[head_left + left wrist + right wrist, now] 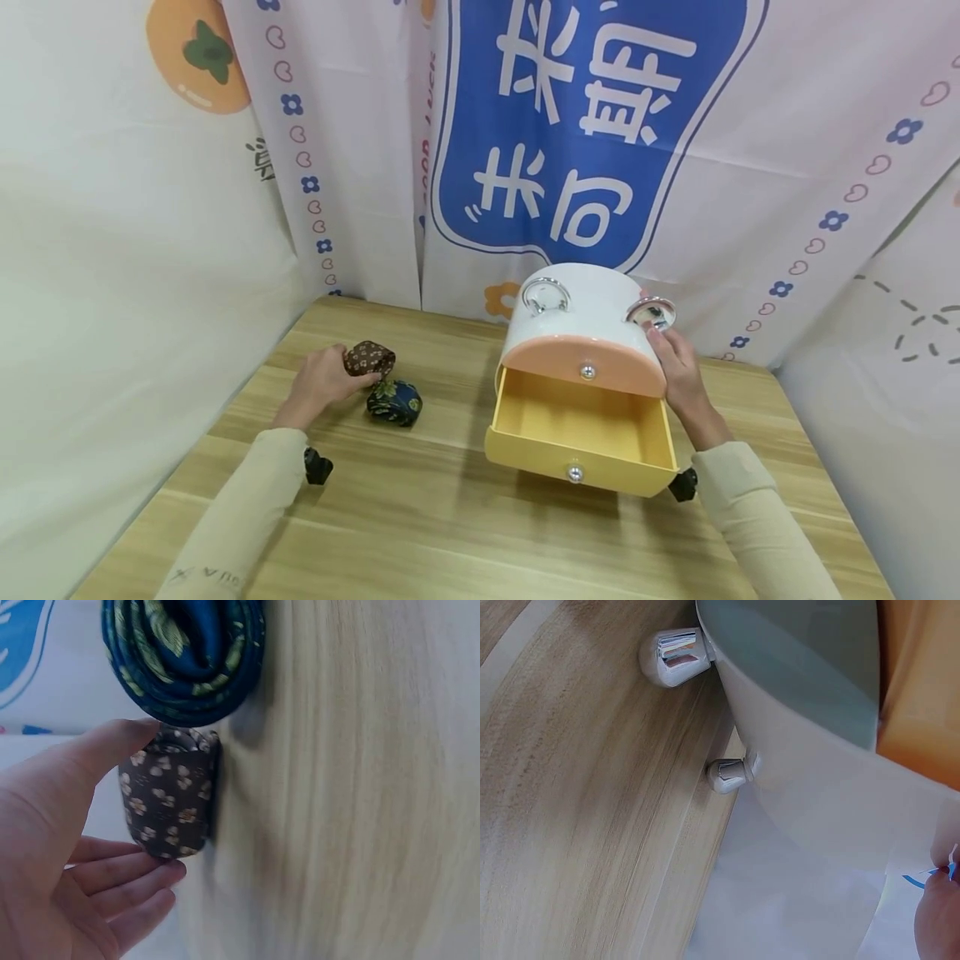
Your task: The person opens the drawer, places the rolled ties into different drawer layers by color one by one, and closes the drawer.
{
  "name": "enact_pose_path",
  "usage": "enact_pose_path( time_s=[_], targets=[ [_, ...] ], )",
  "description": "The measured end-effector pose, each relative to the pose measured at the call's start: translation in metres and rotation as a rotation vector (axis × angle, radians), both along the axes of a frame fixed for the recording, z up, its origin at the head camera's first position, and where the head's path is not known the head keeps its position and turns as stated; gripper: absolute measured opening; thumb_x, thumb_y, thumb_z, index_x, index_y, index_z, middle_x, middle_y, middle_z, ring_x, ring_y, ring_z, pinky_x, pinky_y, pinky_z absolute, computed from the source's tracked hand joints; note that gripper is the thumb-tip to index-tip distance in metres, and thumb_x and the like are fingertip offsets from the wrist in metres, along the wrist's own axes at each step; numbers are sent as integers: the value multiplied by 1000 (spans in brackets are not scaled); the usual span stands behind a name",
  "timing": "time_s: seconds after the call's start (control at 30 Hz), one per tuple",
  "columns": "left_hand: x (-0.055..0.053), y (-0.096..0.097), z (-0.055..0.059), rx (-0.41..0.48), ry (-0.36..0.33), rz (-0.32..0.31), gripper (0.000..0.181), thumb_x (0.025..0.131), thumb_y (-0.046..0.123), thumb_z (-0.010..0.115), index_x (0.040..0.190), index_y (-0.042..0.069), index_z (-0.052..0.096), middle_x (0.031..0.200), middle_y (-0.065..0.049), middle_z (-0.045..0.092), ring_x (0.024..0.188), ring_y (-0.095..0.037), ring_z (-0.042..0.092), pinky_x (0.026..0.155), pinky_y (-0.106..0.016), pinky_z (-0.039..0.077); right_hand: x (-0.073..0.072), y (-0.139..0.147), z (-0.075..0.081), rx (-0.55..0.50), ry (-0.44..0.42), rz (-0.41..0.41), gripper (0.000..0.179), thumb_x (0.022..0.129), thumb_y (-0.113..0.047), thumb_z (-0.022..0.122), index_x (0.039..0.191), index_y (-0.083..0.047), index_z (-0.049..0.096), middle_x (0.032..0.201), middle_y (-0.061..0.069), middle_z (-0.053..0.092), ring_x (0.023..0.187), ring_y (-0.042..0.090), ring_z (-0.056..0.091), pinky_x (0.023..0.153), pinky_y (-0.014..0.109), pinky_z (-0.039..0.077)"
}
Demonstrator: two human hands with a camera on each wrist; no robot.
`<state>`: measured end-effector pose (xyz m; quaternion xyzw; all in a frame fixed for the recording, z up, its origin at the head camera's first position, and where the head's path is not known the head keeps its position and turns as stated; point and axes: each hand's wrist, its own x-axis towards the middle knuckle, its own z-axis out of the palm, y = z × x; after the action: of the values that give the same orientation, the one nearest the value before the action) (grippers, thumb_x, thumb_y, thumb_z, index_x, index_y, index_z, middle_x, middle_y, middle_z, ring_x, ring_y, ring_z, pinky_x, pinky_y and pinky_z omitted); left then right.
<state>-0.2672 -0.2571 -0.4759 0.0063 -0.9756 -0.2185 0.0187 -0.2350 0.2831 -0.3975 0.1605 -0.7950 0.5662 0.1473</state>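
A brown rolled necktie (369, 359) with small pale flowers lies on the left of the table. My left hand (324, 379) pinches it, thumb at one end and fingers at the other in the left wrist view. Beside it sits a dark blue rolled necktie (395, 403) with yellow-green flowers. To the right stands a white, round-topped drawer box (592, 292), its peach upper drawer (551, 362) closed and its yellow lower drawer (577, 417) pulled out with nothing inside. My right hand (681, 375) grips the box's right side near a chrome ring (651, 313); some fingers are hidden.
The wooden table (390, 533) meets a printed curtain (360, 167) behind and white cloth at both sides. Another chrome ring (546, 296) stands on the box's top left. Metal feet (676, 658) hold the box off the table.
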Motion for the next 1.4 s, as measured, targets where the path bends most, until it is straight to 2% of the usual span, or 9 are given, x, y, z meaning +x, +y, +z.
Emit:
enact_pose_path(
  time_s=[0.13, 0.23, 0.47, 0.73, 0.93, 1.17, 1.3, 1.37, 1.4],
  targets=[
    [-5, -3, -11, 25, 15, -5, 82, 76, 57, 72, 126, -5, 53, 115, -29, 63, 101, -43, 63, 82, -53, 52, 3, -4, 2, -22, 11, -28, 25, 103, -20, 40, 108, -14, 64, 82, -12, 63, 71, 4, 58, 70, 19, 49],
    [-8, -5, -18, 50, 32, 2, 84, 77, 55, 72, 132, -4, 50, 121, -30, 61, 109, -46, 60, 90, -56, 50, 3, -6, 2, -34, 23, -36, 26, 103, -19, 41, 111, -13, 64, 89, -15, 64, 78, 2, 58, 74, 17, 48],
    [-10, -7, -26, 104, 65, 15, 76, 79, 48, 75, 131, -3, 52, 121, -30, 61, 110, -45, 59, 92, -56, 49, -2, -4, -4, -29, 36, -37, 28, 102, -18, 40, 111, -9, 65, 88, -15, 64, 77, 1, 59, 72, 17, 49],
    [-13, -9, -27, 107, 108, 17, 70, 79, 41, 76, 131, 0, 53, 121, -30, 61, 109, -46, 60, 92, -57, 48, -15, 4, -20, -38, 29, -68, 31, 102, -20, 41, 118, -5, 64, 95, -16, 65, 83, 2, 59, 76, 16, 48],
    [-14, -11, -22, 109, 101, -2, 68, 79, 38, 76, 131, 2, 53, 123, -29, 61, 109, -46, 60, 91, -57, 49, -15, 4, -22, -68, 7, -76, 24, 102, -22, 43, 109, -18, 65, 86, -14, 66, 76, 3, 59, 71, 18, 49],
    [-10, -13, -7, 111, 92, -44, 70, 78, 40, 77, 131, 2, 53, 123, -29, 61, 109, -46, 61, 91, -57, 49, -14, 6, -21, -61, 31, -39, 37, 103, -23, 40, 125, 0, 59, 100, -15, 67, 83, 2, 60, 76, 16, 49],
    [-5, -14, 1, 102, 85, -64, 70, 77, 41, 77, 132, 4, 53, 122, -28, 62, 107, -45, 61, 90, -57, 50, -15, 5, -20, -74, 25, -68, 37, 102, -24, 42, 123, 2, 60, 95, -15, 66, 83, 3, 60, 76, 16, 48],
    [-1, -15, 6, 94, 93, -76, 70, 76, 40, 77, 132, 5, 54, 121, -27, 63, 105, -44, 62, 88, -56, 51, -15, 5, -18, -74, 18, -75, 36, 102, -23, 43, 122, 1, 61, 99, -15, 66, 87, 3, 59, 79, 16, 47],
    [0, -16, 8, 88, 101, -80, 70, 76, 41, 78, 132, 5, 54, 120, -27, 63, 104, -43, 63, 87, -56, 51, -15, 5, -17, -63, 12, -76, 35, 102, -24, 43, 121, -1, 62, 96, -14, 66, 83, 3, 59, 77, 17, 48]
  ],
)
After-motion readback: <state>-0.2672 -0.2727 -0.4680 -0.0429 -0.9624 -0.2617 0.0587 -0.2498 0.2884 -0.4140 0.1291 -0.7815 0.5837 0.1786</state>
